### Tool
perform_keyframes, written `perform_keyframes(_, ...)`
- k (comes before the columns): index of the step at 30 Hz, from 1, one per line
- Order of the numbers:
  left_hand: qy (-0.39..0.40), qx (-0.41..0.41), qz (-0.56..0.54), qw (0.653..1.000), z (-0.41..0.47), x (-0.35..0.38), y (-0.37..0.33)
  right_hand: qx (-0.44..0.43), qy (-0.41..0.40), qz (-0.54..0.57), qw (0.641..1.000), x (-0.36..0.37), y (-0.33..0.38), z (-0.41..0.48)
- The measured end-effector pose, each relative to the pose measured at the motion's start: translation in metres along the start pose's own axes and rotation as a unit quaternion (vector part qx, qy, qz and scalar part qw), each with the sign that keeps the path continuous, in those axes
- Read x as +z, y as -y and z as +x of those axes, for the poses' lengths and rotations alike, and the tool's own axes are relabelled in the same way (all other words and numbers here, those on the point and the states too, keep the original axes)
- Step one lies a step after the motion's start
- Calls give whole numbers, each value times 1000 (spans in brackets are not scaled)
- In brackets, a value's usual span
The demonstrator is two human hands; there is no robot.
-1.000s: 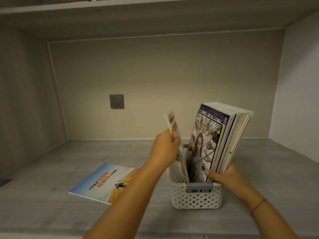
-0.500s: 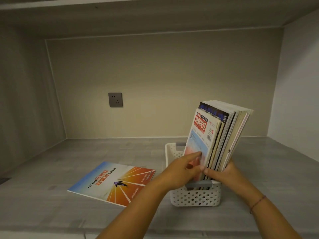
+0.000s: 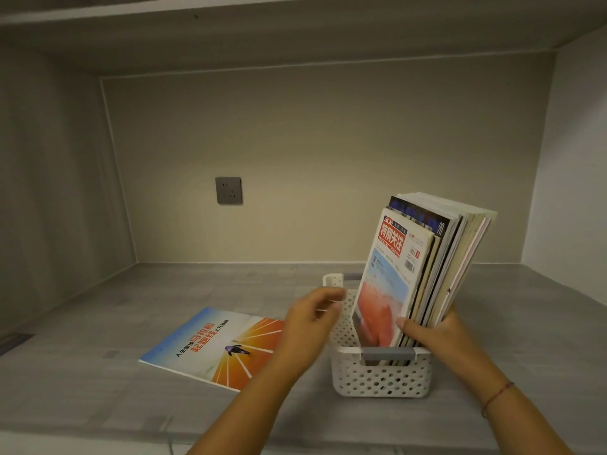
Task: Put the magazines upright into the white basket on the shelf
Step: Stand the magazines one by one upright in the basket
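We look into a deep shelf (image 3: 98, 405) with a grey wood-grain floor, closed in by a beige wall (image 3: 312, 142) at the back, side panels left and right, and a board overhead. A stack (image 3: 456, 257) of magazines stands upright in the basket (image 3: 381, 380), packed against its right side, leaning a little to the right and rising well above the rim. The front magazine (image 3: 387, 284) has a red title block over a pale blue and orange cover, and it is shorter than the dark blue one behind it. A flat magazine (image 3: 210, 346) lies face up on the shelf just left of the basket, blue at one corner and orange with white rays at the other, its right edge hidden by the left arm. The basket is white with round holes, and it sits right of the middle, near the front edge, with a short end towards us

The right hand (image 3: 440, 336) clamps the stack low down, just above the rim, with the thumb pressed on the front cover and the fingers round the back. The left hand (image 3: 308, 326) hangs in the air beside the basket's left wall, fingers loosely bent, holding nothing. It is blurred, so we cannot tell whether the fingertips touch the wall. The hands are apart, with the front cover between them

A grey socket (image 3: 229, 190) sits on the wall, left of the middle. A grey handle (image 3: 387, 353) spans the basket's near rim, and a thin cord (image 3: 496, 394) circles the right wrist
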State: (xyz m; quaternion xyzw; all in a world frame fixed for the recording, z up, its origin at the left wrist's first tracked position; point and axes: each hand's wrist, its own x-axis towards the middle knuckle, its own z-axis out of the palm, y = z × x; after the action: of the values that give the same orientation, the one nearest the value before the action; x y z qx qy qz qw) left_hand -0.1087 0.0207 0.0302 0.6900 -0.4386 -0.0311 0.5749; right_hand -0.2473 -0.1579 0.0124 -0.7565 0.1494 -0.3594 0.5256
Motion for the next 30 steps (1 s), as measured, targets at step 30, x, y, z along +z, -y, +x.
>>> perform_keyframes(30, -241, -334, 195, 890, -28, -139, 131, 22, -10, 1, 1000, 1, -2, 2)
